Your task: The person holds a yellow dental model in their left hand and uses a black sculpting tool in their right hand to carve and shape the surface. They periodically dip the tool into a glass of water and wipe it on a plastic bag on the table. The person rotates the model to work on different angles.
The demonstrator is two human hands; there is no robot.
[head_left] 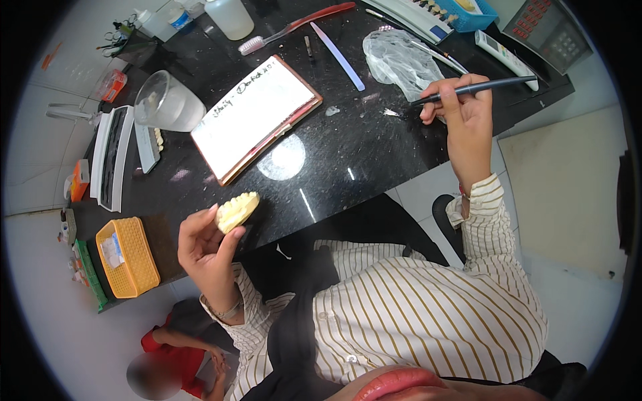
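Observation:
My left hand (208, 250) pinches a pale yellow dental cast (235, 212) between thumb and fingers, its row of teeth facing up. It is lifted near the front edge of the black tabletop (348, 150). Further right, my right hand (463, 112) is closed round a slim dark pen-like tool (485, 86). The tool's tapered tip points left, above the table, close to a crumpled clear plastic bag (398, 60). Between the hands lies a notebook (257, 117) with a white page, brown cover and handwriting on it.
A clear cup (168, 101) stands left of the notebook. Behind lie a red-handled brush (297, 27), a lilac strip (338, 57), a white bottle (229, 19) and a blue basket (476, 19). A yellow basket (138, 257) stands at left. A person in red (177, 357) is below it.

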